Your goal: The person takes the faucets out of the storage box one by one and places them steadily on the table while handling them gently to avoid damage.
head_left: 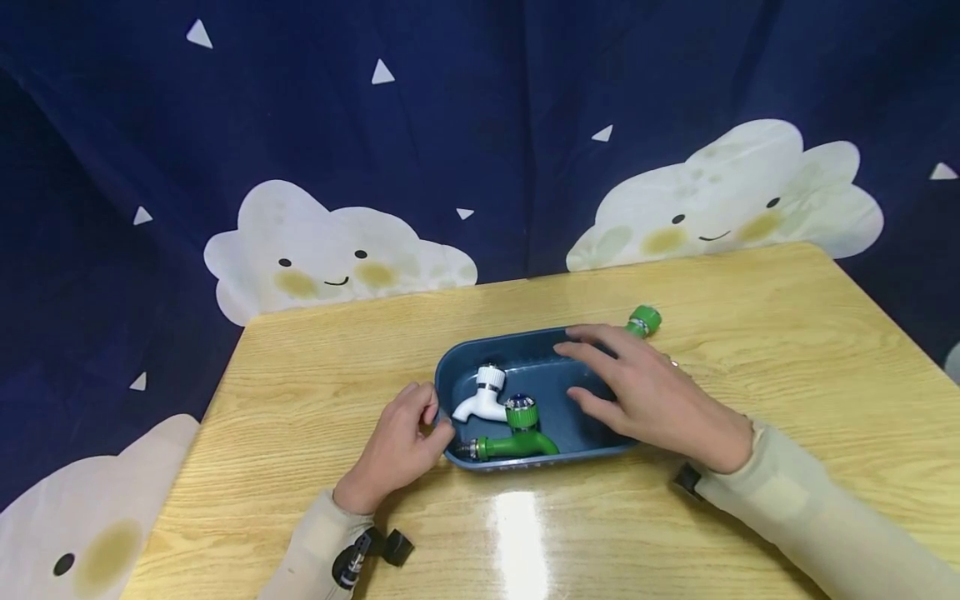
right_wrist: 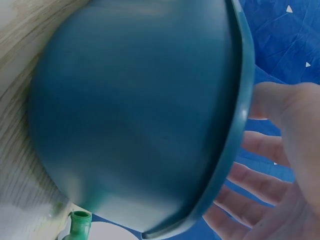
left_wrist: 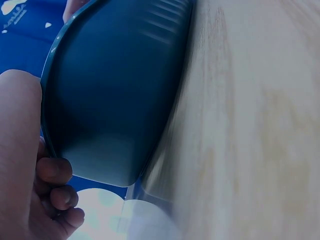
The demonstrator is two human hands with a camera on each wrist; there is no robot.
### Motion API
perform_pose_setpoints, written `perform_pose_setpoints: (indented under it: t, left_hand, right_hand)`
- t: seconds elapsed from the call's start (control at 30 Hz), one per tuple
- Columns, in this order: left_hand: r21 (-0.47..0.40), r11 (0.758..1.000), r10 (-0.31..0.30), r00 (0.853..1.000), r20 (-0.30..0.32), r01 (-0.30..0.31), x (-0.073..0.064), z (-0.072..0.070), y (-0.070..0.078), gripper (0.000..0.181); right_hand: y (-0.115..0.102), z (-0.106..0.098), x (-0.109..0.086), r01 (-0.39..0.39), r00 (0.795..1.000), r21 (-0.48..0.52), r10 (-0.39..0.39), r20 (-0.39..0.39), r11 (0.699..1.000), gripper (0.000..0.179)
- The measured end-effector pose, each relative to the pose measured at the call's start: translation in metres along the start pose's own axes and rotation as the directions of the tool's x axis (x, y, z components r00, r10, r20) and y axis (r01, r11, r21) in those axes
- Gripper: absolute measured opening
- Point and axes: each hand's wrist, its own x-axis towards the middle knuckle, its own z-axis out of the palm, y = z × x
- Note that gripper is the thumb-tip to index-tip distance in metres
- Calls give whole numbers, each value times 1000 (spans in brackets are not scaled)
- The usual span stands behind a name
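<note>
A dark blue plastic basin stands on the wooden table. Inside its left half lie a white tap and a green tap with a threaded metal end. My left hand grips the basin's left rim, thumb at the near side and fingers curled; the left wrist view shows those fingers bent at the rim. Over the right end of the basin my right hand is spread, its fingers reaching above the interior with nothing held. Behind that hand, another green fitting sticks out, partly hidden.
The light wooden table extends around the basin on all sides. A dark blue curtain with white clouds hangs at the table's far edge. In the right wrist view a green threaded end shows beside the basin.
</note>
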Motion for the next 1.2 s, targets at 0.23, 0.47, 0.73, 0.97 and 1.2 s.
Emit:
perform_pose_setpoints:
  t: [0.23,0.47,0.73,0.97,1.2]
  left_hand:
    - [8,1000,-2,1000,3,2,0,0,-1,26]
    - [-5,1000,-3,1000,14,3,0,0,-1,25]
    - [-4,1000,-13,1000,14,13,0,0,-1,24]
    - [-9,1000,-2,1000,11,2,0,0,-2,24]
    - [-9,1000,1,1000,10,-1,-1,0,-3,24]
  right_hand:
    - [-4,3,0,1,999,1,-1,41,1000,51]
    - [-13,6,-1,20,996,9,-21,81,1000,49]
    - [-24,11,6,71,994,31,-73,87,997,48]
    - [-31,17,12,102,989,43,-106,101,994,47]
    - [-36,22,16,106,981,48,-112,155,993,49]
